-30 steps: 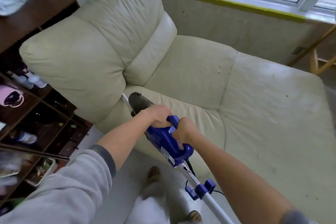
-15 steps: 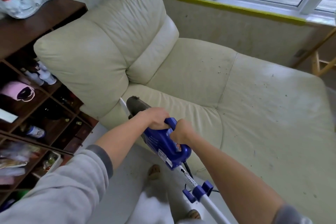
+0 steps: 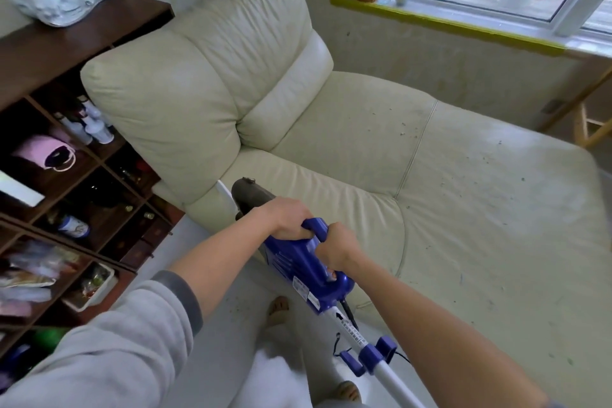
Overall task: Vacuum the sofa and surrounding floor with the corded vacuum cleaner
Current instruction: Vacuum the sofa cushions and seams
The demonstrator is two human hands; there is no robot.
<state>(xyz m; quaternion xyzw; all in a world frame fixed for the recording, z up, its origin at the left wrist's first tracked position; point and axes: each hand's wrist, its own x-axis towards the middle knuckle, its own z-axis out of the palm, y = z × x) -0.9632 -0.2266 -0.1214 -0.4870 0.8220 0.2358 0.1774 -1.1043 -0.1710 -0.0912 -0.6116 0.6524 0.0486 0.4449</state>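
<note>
Both hands gripping the vacuum (image 3: 298,262) — left hand (image 3: 289,220), right hand (image 3: 336,250) — I'd be sweeping slowly toward the sofa (image 3: 463,192) crumbs

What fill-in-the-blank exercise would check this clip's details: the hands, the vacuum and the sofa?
1. The vacuum body is coloured ____.
2. The number of hands gripping the vacuum, left hand and right hand counted, is ____.
3. The sofa seat is sprinkled with ____.
4. The wooden shelf stands on the person's ____ side.

Missing words: blue; two; crumbs; left
</note>
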